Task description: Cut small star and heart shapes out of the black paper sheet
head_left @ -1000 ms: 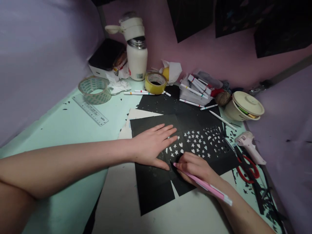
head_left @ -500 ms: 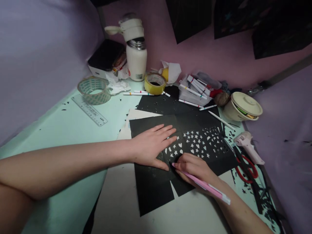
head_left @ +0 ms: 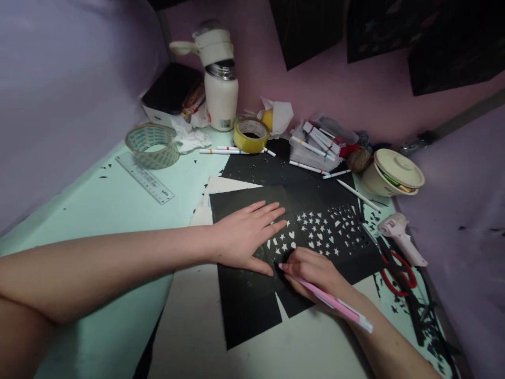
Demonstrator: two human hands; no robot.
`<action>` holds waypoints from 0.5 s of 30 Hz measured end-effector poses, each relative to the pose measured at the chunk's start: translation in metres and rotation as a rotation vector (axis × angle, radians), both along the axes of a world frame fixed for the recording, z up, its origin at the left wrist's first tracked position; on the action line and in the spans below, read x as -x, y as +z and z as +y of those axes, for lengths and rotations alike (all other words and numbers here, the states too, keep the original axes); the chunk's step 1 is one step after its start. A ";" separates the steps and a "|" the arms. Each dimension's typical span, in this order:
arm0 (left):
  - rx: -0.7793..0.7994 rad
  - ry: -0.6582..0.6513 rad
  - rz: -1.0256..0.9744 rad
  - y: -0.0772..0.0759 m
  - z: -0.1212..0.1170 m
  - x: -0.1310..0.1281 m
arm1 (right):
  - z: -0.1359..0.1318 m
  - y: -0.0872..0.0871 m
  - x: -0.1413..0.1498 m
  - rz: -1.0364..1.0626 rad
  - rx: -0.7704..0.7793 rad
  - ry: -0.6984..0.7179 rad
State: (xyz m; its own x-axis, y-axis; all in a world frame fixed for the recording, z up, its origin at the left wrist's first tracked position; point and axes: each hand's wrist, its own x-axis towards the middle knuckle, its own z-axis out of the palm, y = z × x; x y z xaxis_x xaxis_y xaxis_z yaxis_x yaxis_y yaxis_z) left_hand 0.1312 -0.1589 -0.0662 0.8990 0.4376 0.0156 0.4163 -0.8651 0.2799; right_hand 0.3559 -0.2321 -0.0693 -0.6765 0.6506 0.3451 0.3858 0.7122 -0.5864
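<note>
My left hand (head_left: 250, 237) lies flat with fingers spread on a sheet of black paper (head_left: 248, 310), pressing it against the white board. Cut-out stars, hearts and small angular shapes run across the paper to the right of my fingers. In my right hand (head_left: 315, 273) is a slim pink pen-shaped craft knife (head_left: 335, 303), gripped like a pencil. Its front end meets the paper just right of my left thumb; the tip itself is too small to make out. A narrow slit-shaped notch opens in the paper's near edge, below the knife's front end.
Red-handled scissors (head_left: 410, 273) and a pale pink glue gun (head_left: 402, 239) lie at right among black scraps. Behind the paper are markers (head_left: 310, 167), yellow tape (head_left: 251, 138) and a lidded bowl (head_left: 389, 184). Clear tape (head_left: 158, 158), a ruler (head_left: 145, 179) and an open-lidded bottle (head_left: 221, 97) stand left.
</note>
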 end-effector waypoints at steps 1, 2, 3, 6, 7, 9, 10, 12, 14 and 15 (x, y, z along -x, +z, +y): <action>-0.001 0.001 0.004 0.000 0.000 0.000 | 0.000 -0.001 -0.001 0.000 0.001 0.003; -0.002 0.000 0.006 0.000 0.000 0.000 | -0.001 -0.002 -0.002 -0.002 0.008 0.003; -0.003 0.001 0.006 0.000 0.000 0.000 | -0.001 -0.003 -0.003 -0.003 0.018 0.003; 0.000 -0.001 -0.005 -0.001 0.000 0.000 | -0.002 -0.004 -0.004 0.006 0.056 0.013; 0.002 -0.003 -0.009 -0.001 0.000 0.000 | -0.002 -0.003 -0.004 0.010 0.062 0.017; 0.004 -0.002 -0.008 -0.001 0.000 0.000 | -0.002 -0.003 -0.004 0.010 0.061 0.020; 0.006 -0.002 -0.004 -0.001 0.000 0.000 | -0.001 -0.003 -0.003 0.005 0.054 0.017; 0.008 -0.002 0.004 0.000 0.000 0.000 | -0.001 -0.003 -0.003 -0.002 0.031 0.011; 0.011 -0.001 0.006 0.001 0.000 0.000 | -0.001 -0.003 -0.003 -0.001 0.018 0.010; 0.012 -0.002 0.005 0.001 0.000 0.000 | -0.001 -0.004 -0.004 0.005 0.018 0.010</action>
State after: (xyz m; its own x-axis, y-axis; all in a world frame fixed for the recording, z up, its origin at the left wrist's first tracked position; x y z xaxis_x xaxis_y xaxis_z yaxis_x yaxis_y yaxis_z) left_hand 0.1313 -0.1587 -0.0651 0.9000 0.4358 0.0060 0.4157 -0.8625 0.2885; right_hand 0.3595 -0.2334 -0.0728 -0.6811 0.6502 0.3365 0.3762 0.7051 -0.6011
